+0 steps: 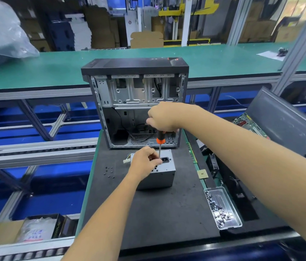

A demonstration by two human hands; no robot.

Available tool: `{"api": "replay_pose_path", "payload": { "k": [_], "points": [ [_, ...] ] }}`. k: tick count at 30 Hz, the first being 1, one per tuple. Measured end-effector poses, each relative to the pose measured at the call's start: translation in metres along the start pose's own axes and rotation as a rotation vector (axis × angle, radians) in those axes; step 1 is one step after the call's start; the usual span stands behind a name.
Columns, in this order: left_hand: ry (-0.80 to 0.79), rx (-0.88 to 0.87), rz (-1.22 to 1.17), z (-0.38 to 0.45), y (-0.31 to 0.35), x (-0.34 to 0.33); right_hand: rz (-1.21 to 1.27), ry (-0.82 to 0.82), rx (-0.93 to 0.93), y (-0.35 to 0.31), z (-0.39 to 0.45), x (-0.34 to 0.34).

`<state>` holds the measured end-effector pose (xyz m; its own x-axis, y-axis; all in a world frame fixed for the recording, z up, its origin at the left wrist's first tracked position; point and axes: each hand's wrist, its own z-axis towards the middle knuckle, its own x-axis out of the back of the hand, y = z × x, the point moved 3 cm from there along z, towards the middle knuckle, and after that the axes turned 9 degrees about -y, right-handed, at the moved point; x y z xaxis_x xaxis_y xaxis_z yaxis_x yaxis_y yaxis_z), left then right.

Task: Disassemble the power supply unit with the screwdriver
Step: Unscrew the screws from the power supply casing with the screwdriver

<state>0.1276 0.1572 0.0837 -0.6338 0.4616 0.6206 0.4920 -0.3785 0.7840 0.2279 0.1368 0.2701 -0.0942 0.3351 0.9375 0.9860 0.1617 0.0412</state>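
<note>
One power supply unit [159, 171] is gripped by the left hand [144, 161]; one screwdriver [160, 142] above it is clasped by the right hand [162, 117], its tip hidden.

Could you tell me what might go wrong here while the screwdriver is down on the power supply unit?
The left hand grips the power supply unit right beside the screwdriver shaft, so a slip could jab its fingers. The loose screws on the mat could scatter or get lost, since they lie outside the clear tray.
</note>
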Motion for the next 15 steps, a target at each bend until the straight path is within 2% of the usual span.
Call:
{"api": "replay_pose_path", "payload": {
  "k": [5, 10, 13, 15],
  "points": [
    [-0.005, -0.002, 0.009, -0.0002, 0.0009, 0.0004, 0.07, 0.018, 0.205, -0.0038, -0.0076, 0.0014],
    [-0.01, 0.011, 0.003, -0.0008, 0.0005, -0.001, 0.103, 0.003, 0.163, -0.0016, -0.006, 0.0002],
    [-0.009, 0.01, -0.008, -0.0015, 0.0026, -0.0007, -0.166, 0.007, -0.024, -0.003, -0.0078, 0.0013],
    [-0.009, 0.005, 0.004, -0.0017, 0.0032, -0.0005, -0.205, -0.034, -0.043, -0.0035, -0.006, 0.0019]
  ]
}}
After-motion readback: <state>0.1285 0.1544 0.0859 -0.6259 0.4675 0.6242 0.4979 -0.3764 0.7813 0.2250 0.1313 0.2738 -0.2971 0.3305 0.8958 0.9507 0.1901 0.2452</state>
